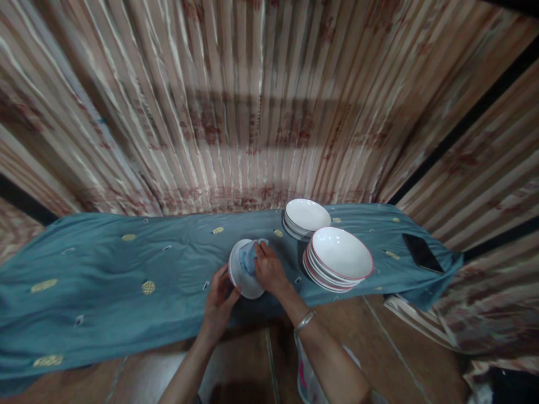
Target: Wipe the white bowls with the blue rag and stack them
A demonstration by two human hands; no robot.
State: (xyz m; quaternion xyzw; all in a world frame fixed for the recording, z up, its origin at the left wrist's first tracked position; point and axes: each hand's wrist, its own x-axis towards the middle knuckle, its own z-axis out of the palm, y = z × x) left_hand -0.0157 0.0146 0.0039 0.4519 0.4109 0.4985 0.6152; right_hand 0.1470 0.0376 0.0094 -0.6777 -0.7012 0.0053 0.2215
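Observation:
A white bowl (pixel 249 287) is held over the near part of the cloth-covered table, its face turned up toward me. My left hand (pixel 221 297) grips its left rim, thumb along the near edge and fingers around the side. In my right hand (pixel 269 269) is a light blue cloth (pixel 247 258), bunched and pressed against the bowl's surface. Just right of this hand stands a stack of white bowls with red rims (pixel 341 255). Behind it is a second stack of white dishes with dark rims (pixel 307 216).
A teal tablecloth (pixel 105 269) with yellow patterns covers the long, narrow table. A black phone (pixel 422 252) lies at the right end. Pleated curtains (pixel 252 112) hang behind and on both sides. The tiled floor (pixel 357 320) shows below the front edge.

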